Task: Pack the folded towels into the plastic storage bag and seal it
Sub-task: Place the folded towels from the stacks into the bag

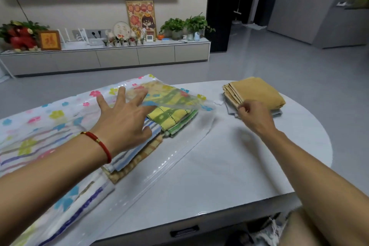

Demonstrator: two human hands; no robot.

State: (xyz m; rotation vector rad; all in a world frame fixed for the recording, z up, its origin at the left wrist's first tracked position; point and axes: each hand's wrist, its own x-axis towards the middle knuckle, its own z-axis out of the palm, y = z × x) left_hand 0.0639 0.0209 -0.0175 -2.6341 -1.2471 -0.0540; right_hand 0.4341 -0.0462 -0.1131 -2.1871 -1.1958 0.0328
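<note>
A clear plastic storage bag [50, 118] printed with coloured flowers lies across the left of the white table [219, 166]. Inside its open mouth sit folded towels: a yellow-green one [169, 114] on top, a striped one and a checked one beneath. My left hand [123, 118], fingers spread, lifts the bag's upper flap over these towels. To the right a separate stack of folded towels [257, 92], tan on top with pale ones under it, rests on the table. My right hand [253, 114] pinches the near-left corner of that stack.
The table's rounded edge runs close behind the tan stack and along the right. A drawer handle [184, 230] shows under the near edge. My knee [311, 229] is at the bottom right. A low TV cabinet [103, 56] with plants and frames stands across the grey floor.
</note>
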